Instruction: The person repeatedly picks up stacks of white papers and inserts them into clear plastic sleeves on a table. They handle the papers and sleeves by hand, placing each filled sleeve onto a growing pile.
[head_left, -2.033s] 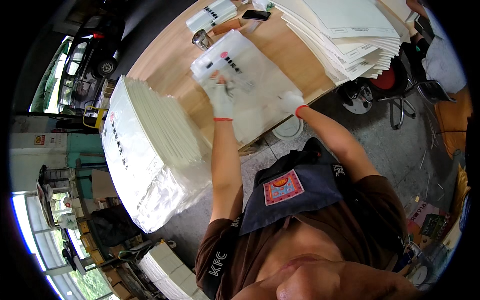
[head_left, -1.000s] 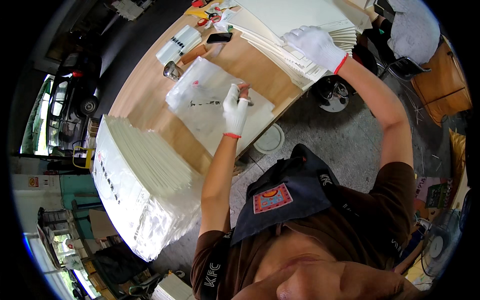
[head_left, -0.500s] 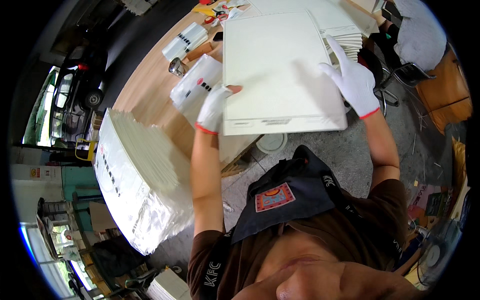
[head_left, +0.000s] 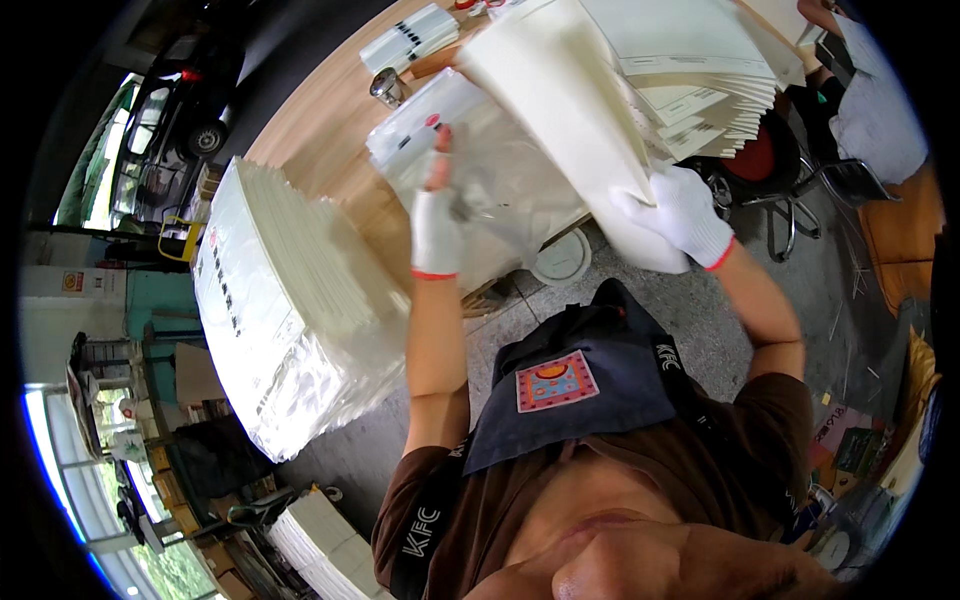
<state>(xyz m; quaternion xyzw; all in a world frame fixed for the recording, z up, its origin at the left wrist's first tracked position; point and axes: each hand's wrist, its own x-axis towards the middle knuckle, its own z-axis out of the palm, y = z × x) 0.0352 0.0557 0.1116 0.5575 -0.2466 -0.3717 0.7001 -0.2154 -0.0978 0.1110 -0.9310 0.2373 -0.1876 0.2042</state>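
Observation:
My right hand [head_left: 685, 215], in a white glove with a red cuff, grips the near edge of a large white paper sheaf [head_left: 560, 110]. The sheaf is tilted, bowed and blurred by motion. My left hand [head_left: 437, 220], in a similar glove with bare fingertips, is over a pile of clear plastic bags [head_left: 440, 105] printed with dark and red marks. Its one plain finger stretches straight up across the bags; the others are smeared behind clear film. Fanned stacks of white printed sheets [head_left: 700, 90] lie at the table's far right.
Left of me, plastic wrap half covers a tall white paper stack [head_left: 300, 270]. Upon the wooden table [head_left: 325, 140] are a metal cup [head_left: 388, 88] and another bag bundle [head_left: 410, 38]. A round lid [head_left: 562, 258] lies below its edge. Chairs and a person [head_left: 875, 110] are at far right.
My left hand has let go of the white sheaf and moved over the plastic bags. The sheaf has swung from flat to tilted, now in my right hand alone. The view has shifted.

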